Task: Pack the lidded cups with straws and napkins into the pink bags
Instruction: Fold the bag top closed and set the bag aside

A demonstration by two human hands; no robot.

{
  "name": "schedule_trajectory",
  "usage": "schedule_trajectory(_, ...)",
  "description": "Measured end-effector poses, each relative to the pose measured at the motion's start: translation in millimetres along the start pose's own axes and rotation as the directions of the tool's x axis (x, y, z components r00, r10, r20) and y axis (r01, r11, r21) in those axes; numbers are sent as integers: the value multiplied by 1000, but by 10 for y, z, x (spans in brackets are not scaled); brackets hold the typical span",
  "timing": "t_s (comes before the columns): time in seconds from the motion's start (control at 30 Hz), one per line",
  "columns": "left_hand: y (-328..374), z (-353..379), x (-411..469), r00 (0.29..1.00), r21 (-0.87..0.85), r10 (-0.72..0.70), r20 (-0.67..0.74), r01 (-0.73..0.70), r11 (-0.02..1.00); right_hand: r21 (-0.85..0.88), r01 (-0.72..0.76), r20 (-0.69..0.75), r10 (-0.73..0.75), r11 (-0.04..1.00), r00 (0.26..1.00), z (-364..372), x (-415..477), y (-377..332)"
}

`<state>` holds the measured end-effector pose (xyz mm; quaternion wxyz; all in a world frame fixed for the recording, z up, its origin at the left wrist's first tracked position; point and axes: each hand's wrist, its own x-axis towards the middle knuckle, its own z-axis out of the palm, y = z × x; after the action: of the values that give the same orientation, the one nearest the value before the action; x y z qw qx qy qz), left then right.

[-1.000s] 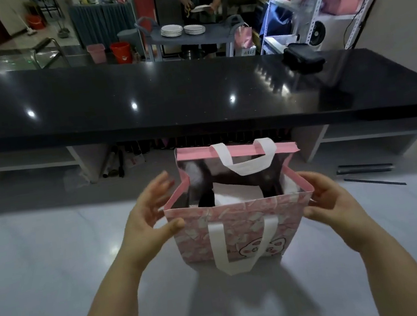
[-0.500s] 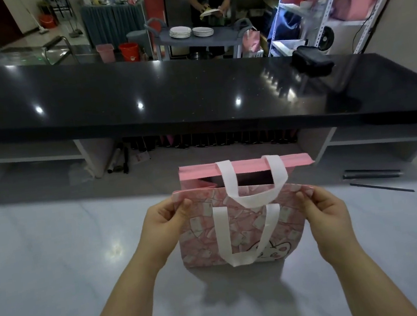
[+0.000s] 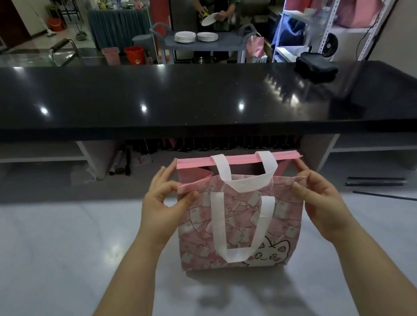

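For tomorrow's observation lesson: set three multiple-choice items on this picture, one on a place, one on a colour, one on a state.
1. Where does the pink bag stand? A) black counter B) pale worktop C) shelf
2. What colour are its handles? A) red B) black C) white
3. What are the left hand and right hand doing? A) both pinch the bag's near top edge B) both lie flat C) only one touches the bag
Answers: 1 B, its base rests on the pale surface; 2 C, both loops are white; 3 A, thumb and fingers pinch each corner.
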<state>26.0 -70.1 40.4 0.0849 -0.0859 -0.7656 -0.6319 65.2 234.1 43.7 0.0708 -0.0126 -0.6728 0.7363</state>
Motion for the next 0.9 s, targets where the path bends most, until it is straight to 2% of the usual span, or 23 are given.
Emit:
schedule_trajectory(0.1,-13,10,68,999,-69,-34,-36,32,997,87,5,17,-6,996,1000,36,133,24)
schedule_trajectory(0.23,-50,87,92,978,-112,-25,-205,2,994,47,139,-168,-129,989,977,143,208,102)
schedule_trajectory(0.3,-75,128,93,954,-132,-33,-297,-7,991,17,161,-224,-153,987,963,197,224,139)
schedule_trajectory(0.4,-109,120,126,940,-160,-74,-333,21,987,27,152,-292,-138,988,947,243,251,189)
schedule_trajectory(0.57,-66,46,174,969,-243,-105,-225,49,969,8,150,-346,-138,989,928,263,303,257)
schedule_trajectory(0.7,-4,-56,237,998,-100,13,-62,-19,995,12,199,-329,-184,980,926,236,341,220)
schedule_trajectory(0.8,46,-133,243,982,7,187,10,-187,982,-127,285,-228,-308,950,924,208,323,170)
schedule_trajectory(0.9,46,-205,244,937,202,344,54,-348,916,-386,446,-23,-492,807,870,115,311,159)
